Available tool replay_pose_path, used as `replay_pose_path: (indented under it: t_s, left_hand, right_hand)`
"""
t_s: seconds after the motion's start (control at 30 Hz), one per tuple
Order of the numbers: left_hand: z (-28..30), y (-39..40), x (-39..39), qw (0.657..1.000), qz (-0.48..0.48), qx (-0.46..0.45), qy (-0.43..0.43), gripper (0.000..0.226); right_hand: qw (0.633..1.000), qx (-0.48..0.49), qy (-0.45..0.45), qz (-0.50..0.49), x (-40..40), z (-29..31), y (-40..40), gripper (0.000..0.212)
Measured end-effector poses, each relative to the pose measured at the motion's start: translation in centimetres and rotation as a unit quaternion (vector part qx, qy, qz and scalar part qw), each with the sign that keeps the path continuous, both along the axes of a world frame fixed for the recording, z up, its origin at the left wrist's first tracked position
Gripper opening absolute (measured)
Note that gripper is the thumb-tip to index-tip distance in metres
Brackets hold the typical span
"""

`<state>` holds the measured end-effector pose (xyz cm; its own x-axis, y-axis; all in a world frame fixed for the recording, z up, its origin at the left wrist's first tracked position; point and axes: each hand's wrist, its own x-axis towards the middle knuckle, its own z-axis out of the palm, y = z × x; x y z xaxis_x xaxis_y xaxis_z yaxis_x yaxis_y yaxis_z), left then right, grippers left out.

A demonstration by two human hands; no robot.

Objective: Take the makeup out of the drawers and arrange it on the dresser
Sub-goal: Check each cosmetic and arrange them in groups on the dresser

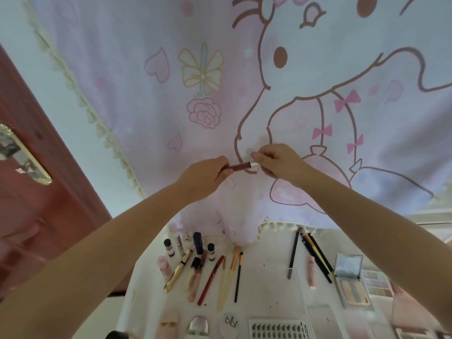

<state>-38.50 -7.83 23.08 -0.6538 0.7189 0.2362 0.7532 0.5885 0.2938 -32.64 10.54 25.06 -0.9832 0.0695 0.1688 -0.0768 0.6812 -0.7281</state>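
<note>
- Nearest, on the white dresser (269,285), makeup already lies in rows: a lash tray (276,330), brushes (232,272), tubes (181,253), pencils (313,253) and palettes (354,287).
- Higher, both arms reach out over the dresser.
- Left hand (203,178) curls round one end of a dark red lip pencil (238,166).
- Right hand (276,162) pinches its pale cap end.
- Behind hangs a pink cartoon curtain (171,94).
- Likely step: checking the pencil; next, lay it beside the other pencils.
</note>
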Motion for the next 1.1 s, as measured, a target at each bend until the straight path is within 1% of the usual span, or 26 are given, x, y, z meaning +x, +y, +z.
replay_pose_path:
  t_s: [0.07,0.1,0.13,0.17,0.2,0.23,0.27,0.33,0.37,0.43,0.47,0.5,0.53,0.57,0.6,0.63,0.7,0.73,0.8,0.83,0.9,0.93,0.97,1.0,1.03,1.1]
  left_hand:
    - [0.0,0.1,0.0,0.998,0.001,0.054,-0.011,0.023]
    - [-0.1,0.0,0.0,0.997,0.004,0.081,-0.017,0.024]
    - [-0.1,0.0,0.0,0.995,0.009,0.098,-0.021,0.024]
    - [-0.1,0.0,0.1,0.994,0.013,0.104,-0.023,0.024]
    - [-0.1,-0.1,0.1,0.995,0.016,0.100,-0.022,0.023]
    - [-0.1,-0.2,0.2,0.996,0.016,0.091,-0.019,0.022]
    - [-0.1,-0.3,0.2,0.996,0.013,0.082,-0.013,0.022]
    - [-0.3,-0.4,0.3,0.998,0.006,0.066,0.005,0.025]
    - [-0.4,-0.4,0.3,0.998,0.005,0.061,0.013,0.026]
    - [-0.7,-0.6,0.3,0.998,0.005,0.063,0.015,0.028]
    - [-0.8,-0.7,0.3,0.998,0.007,0.067,0.009,0.029]
    - [-0.8,-0.9,0.3,0.998,0.009,0.067,0.004,0.029]
    - [-0.8,-1.0,0.2,0.998,0.011,0.062,0.001,0.029]
    - [-0.8,-1.1,0.2,0.998,0.011,0.055,0.002,0.029]
    - [-0.7,-1.2,0.1,0.999,0.009,0.048,0.005,0.029]
    - [-0.6,-1.2,0.1,0.999,0.006,0.043,0.006,0.029]
    - [-0.4,-1.3,0.2,0.999,0.000,0.041,0.008,0.028]
    - [-0.3,-1.4,0.2,0.999,-0.003,0.039,0.012,0.027]
    - [0.2,-1.6,0.3,0.999,-0.004,0.036,0.020,0.027]
    - [0.5,-1.7,0.2,0.999,-0.002,0.039,0.019,0.027]
    - [1.0,-1.9,-0.1,0.999,0.008,0.047,0.019,0.027]
    - [1.2,-2.0,-0.2,0.998,0.012,0.049,0.024,0.027]
    - [1.4,-2.1,-0.3,0.998,0.015,0.051,0.029,0.027]
    - [1.6,-2.1,-0.4,0.998,0.016,0.054,0.033,0.027]
    - [1.8,-2.2,-0.4,0.998,0.016,0.057,0.036,0.027]
    - [2.2,-2.4,-0.5,0.997,0.010,0.064,0.041,0.026]
  right_hand:
    - [0.987,-0.146,0.073,-0.009,0.2,0.0,-0.4,0.024]
    - [0.973,-0.211,0.090,0.002,0.4,0.1,-0.5,0.024]
    - [0.961,-0.261,0.091,0.016,0.5,0.1,-0.4,0.026]
    - [0.955,-0.285,0.069,0.031,0.6,0.0,-0.4,0.026]
    - [0.956,-0.287,0.036,0.041,0.8,0.2,-0.4,0.022]
    - [0.965,-0.260,0.000,0.041,0.9,0.4,-0.5,0.013]
    - [0.974,-0.223,-0.031,0.034,1.1,0.5,-0.5,0.012]
    - [0.988,-0.140,-0.058,0.022,1.0,0.3,-0.2,0.033]
    - [0.991,-0.117,-0.053,0.022,1.0,0.2,-0.1,0.034]
    - [0.990,-0.134,-0.023,0.043,1.1,-0.1,0.1,0.021]
    - [0.985,-0.159,-0.012,0.058,1.1,-0.3,0.3,0.022]
    - [0.980,-0.183,-0.009,0.074,1.1,-0.5,0.5,0.028]
    - [0.975,-0.205,-0.015,0.084,1.0,-0.5,0.6,0.031]
    - [0.971,-0.222,-0.033,0.083,1.0,-0.5,0.6,0.027]
    - [0.966,-0.240,-0.058,0.079,0.9,-0.4,0.5,0.018]
    - [0.962,-0.248,-0.088,0.070,0.8,-0.3,0.4,0.016]
    - [0.968,-0.210,-0.125,0.051,0.7,-0.2,0.3,0.033]
    - [0.973,-0.186,-0.124,0.051,0.6,-0.2,0.4,0.034]
    - [0.978,-0.177,-0.090,0.063,0.6,0.0,0.3,0.024]
    - [0.977,-0.193,-0.065,0.066,0.7,0.2,0.2,0.021]
    - [0.969,-0.235,-0.028,0.070,0.5,0.6,0.3,0.029]
    - [0.962,-0.261,-0.027,0.073,0.3,0.8,0.3,0.031]
    - [0.957,-0.279,-0.036,0.074,0.3,1.2,0.1,0.027]
    - [0.955,-0.283,-0.052,0.073,0.2,1.4,0.0,0.017]
    - [0.960,-0.264,-0.071,0.060,0.3,1.8,-0.2,0.011]
    - [0.980,-0.178,-0.087,0.035,0.2,2.2,-0.4,0.027]
